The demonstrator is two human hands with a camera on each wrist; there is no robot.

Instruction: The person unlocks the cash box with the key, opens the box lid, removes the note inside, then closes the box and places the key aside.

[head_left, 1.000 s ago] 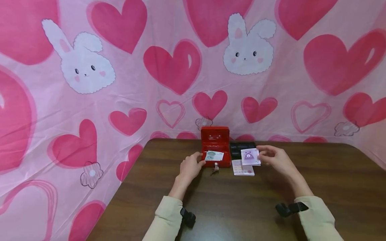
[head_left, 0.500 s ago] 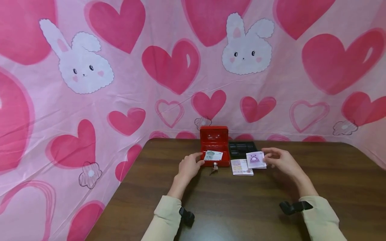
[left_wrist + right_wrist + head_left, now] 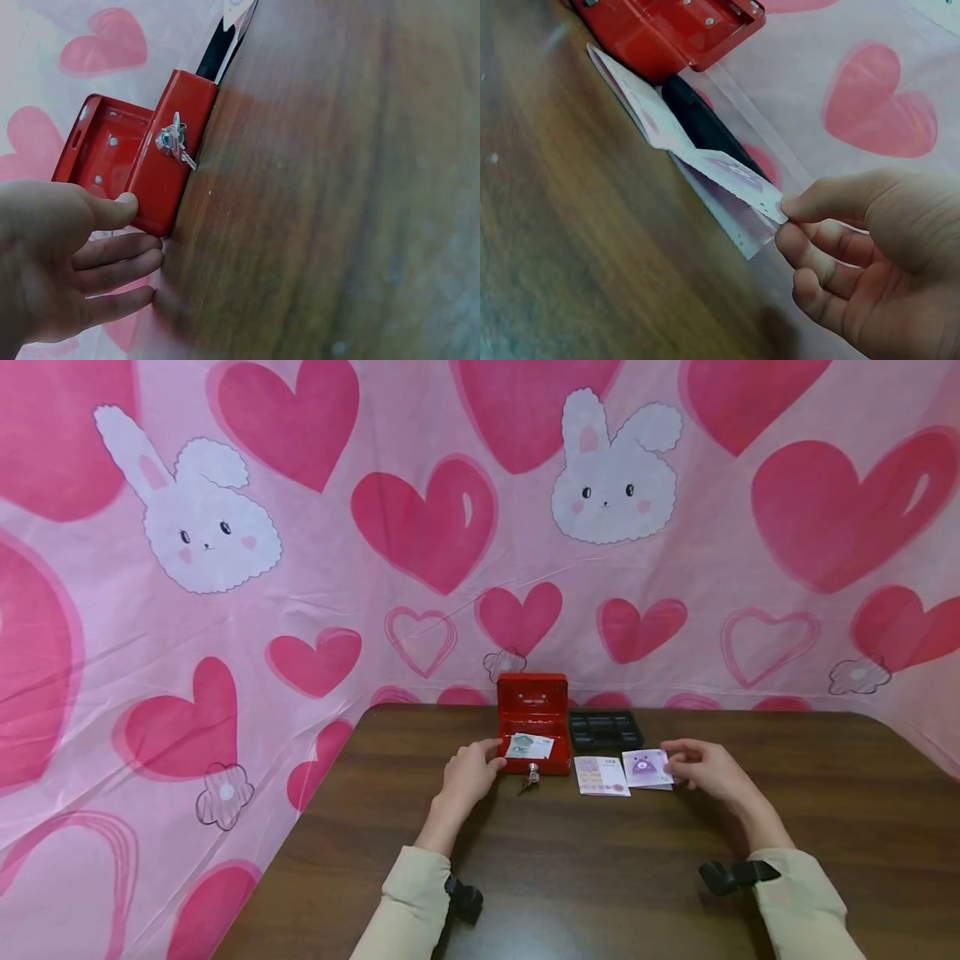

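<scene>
A red cash box [image 3: 534,766] stands with its lid up, a green-and-white banknote [image 3: 530,747] lying in it. My left hand [image 3: 467,774] holds the box at its front left corner, thumb over the rim and fingers along the side. Keys [image 3: 175,139] hang from the lock on the front. My right hand [image 3: 708,770] pinches the edge of a folded purple banknote with a bear print [image 3: 645,767] between thumb and fingers. Its lower flap hangs apart from the upper one in the right wrist view. Just left lies another folded banknote [image 3: 602,776], pale with pink print.
Behind the banknotes, right beside the box, sits a black compartment tray [image 3: 604,730]. All stand near the far edge of a brown wooden table [image 3: 585,860]. A pink cloth [image 3: 420,560] with hearts and rabbits hangs behind it.
My right hand has moved right and down with the purple banknote, off the other banknote and down beside it. More of the black tray shows. The left hand stays on the box.
</scene>
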